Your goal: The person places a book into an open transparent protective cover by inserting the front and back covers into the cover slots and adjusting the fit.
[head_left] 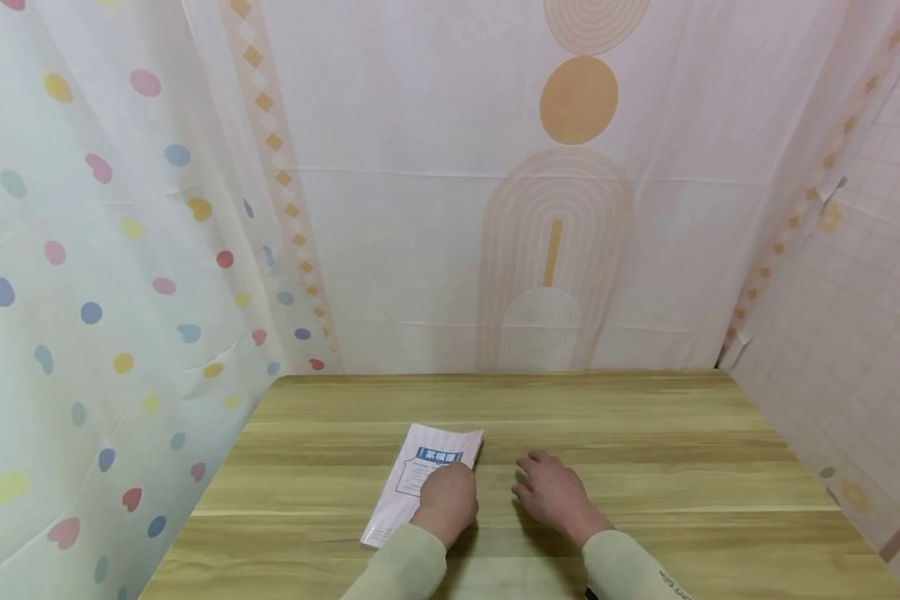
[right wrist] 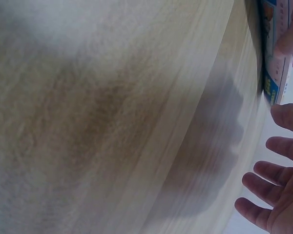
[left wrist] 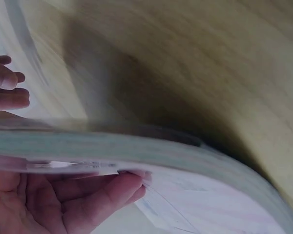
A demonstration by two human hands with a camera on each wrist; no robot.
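A pale pink paperback book [head_left: 416,467] with a blue title panel lies at a slant on the wooden table, left of centre. My left hand [head_left: 450,500] grips it along its right edge. Seen from the left wrist, the thick page edge [left wrist: 112,151] bows, and the left hand's fingers [left wrist: 107,200] curl against the cover. My right hand [head_left: 553,493] hovers over the table to the right of the book, holding nothing. In the right wrist view its fingers [right wrist: 263,187] are spread and loosely bent, apart from the book [right wrist: 278,53].
The wood-grain table [head_left: 645,433] reaches back to a pale curtain [head_left: 405,250] with arch patterns. A curtain with coloured dots [head_left: 120,275] hangs on the left, and a checked one [head_left: 855,317] on the right.
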